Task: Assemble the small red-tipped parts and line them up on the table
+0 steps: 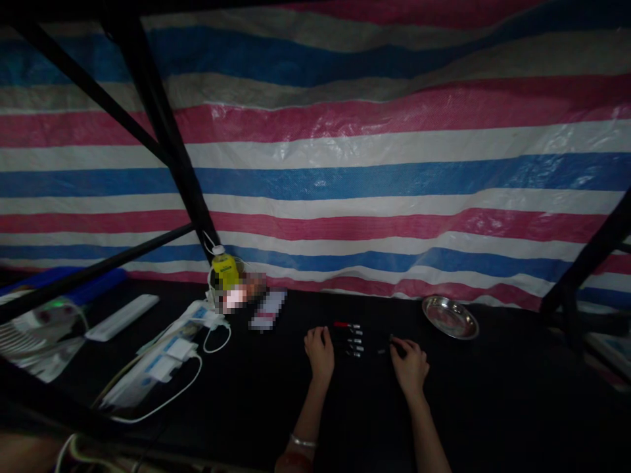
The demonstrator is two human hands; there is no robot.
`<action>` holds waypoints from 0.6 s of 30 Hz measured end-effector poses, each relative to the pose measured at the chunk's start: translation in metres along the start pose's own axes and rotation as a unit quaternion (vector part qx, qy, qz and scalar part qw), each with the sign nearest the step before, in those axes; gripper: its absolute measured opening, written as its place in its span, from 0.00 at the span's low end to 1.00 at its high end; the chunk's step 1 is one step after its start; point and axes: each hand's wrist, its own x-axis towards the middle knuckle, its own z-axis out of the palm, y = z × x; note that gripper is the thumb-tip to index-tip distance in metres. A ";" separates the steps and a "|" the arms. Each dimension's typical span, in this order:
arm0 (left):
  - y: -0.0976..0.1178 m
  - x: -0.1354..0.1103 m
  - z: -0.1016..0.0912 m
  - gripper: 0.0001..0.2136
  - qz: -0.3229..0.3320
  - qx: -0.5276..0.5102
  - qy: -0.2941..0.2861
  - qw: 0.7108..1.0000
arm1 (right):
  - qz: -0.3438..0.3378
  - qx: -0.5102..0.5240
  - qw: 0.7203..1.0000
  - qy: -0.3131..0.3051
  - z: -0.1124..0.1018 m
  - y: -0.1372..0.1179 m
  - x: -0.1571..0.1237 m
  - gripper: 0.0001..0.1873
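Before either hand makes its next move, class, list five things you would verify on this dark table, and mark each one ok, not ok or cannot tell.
1. Both hands in view: left hand and right hand rest on the black table. Ok.
2. Small pen-like pieces lie in a row between the hands. Ok.
3. Right hand's grip on a small dark item: too dim. Cannot tell.
4. Left hand holding anything: cannot tell.
5. Metal dish stands apart, right of the hands. Ok.
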 end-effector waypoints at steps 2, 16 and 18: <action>0.001 0.001 -0.002 0.13 -0.003 -0.014 0.001 1.000 | 0.002 -0.002 1.000 -0.006 -0.001 -0.001 0.000 0.16; 0.079 -0.047 -0.007 0.13 0.245 0.072 -0.186 0.949 | -0.030 -0.066 0.997 -0.038 -0.001 -0.007 0.001 0.22; 0.083 -0.056 0.002 0.15 0.277 0.072 -0.217 0.933 | -0.048 -0.078 0.995 -0.044 -0.003 -0.010 0.001 0.21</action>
